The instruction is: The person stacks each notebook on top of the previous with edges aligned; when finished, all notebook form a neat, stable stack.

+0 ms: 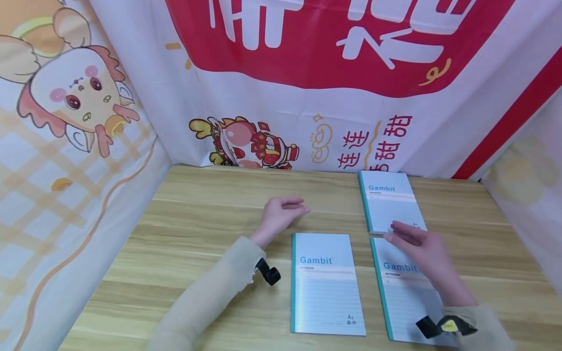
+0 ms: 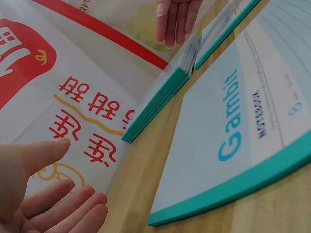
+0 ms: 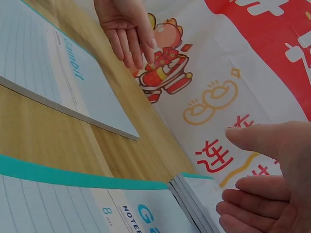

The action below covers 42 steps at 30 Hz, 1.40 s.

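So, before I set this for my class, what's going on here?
A person is at a wooden table with Gambit notebooks laid out, and neither hand is holding one. The left hand is open beyond the far end of the left notebook. The right hand is open over the right side, where a stack of notebooks lies at the back with the near right notebook in front of it.

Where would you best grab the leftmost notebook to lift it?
Probably by the teal spine of the leftmost notebook, coming from the left: thumb on the cover, fingers worked underneath. It lies flat, its spine faces left along the wooden table, and a neighbouring notebook lies beyond its right edge.
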Available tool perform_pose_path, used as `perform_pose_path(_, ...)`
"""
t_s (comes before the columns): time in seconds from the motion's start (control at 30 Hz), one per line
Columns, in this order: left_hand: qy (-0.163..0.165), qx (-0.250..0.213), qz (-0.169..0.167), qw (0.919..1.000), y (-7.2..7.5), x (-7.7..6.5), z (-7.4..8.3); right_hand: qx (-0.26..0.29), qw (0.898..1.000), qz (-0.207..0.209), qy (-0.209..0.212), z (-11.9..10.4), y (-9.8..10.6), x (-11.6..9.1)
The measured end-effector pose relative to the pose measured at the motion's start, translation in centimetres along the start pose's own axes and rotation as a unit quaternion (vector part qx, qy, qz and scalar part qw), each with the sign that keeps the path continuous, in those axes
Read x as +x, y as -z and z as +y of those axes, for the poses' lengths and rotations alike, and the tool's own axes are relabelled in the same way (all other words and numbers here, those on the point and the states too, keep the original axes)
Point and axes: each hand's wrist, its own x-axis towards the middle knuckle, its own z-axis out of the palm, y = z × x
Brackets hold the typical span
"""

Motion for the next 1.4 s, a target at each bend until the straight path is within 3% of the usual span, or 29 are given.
perform_pose_path(0.27,0.007,-0.004,-0.028,0.9996,1.9,-3.1,-2.3,-0.004,0.999,-0.039,0.028,-0.2,-3.0,-0.6)
perform_pose_path(0.4,-0.002,-0.011,-0.040,0.9991,2.4,-4.8,-3.3,0.012,0.998,-0.055,0.012,-0.3,-4.5,-0.8)
perform_pose_path(0.6,0.003,-0.013,-0.052,0.9986,2.7,-7.4,-4.0,0.044,0.996,-0.077,-0.003,-0.3,-5.9,-1.5)
perform_pose_path(0.77,0.032,-0.042,-0.075,0.9958,2.4,-9.1,-4.4,0.052,0.995,-0.086,0.008,-0.3,-6.2,-2.4)
perform_pose_path(1.13,0.076,-0.106,-0.093,0.9871,1.6,-11.0,-4.5,0.064,0.993,-0.093,-0.021,-0.5,-6.8,-3.4)
perform_pose_path(1.4,0.080,-0.125,-0.090,0.9848,1.3,-11.7,-4.4,0.084,0.992,-0.088,-0.043,-0.7,-7.4,-3.9)
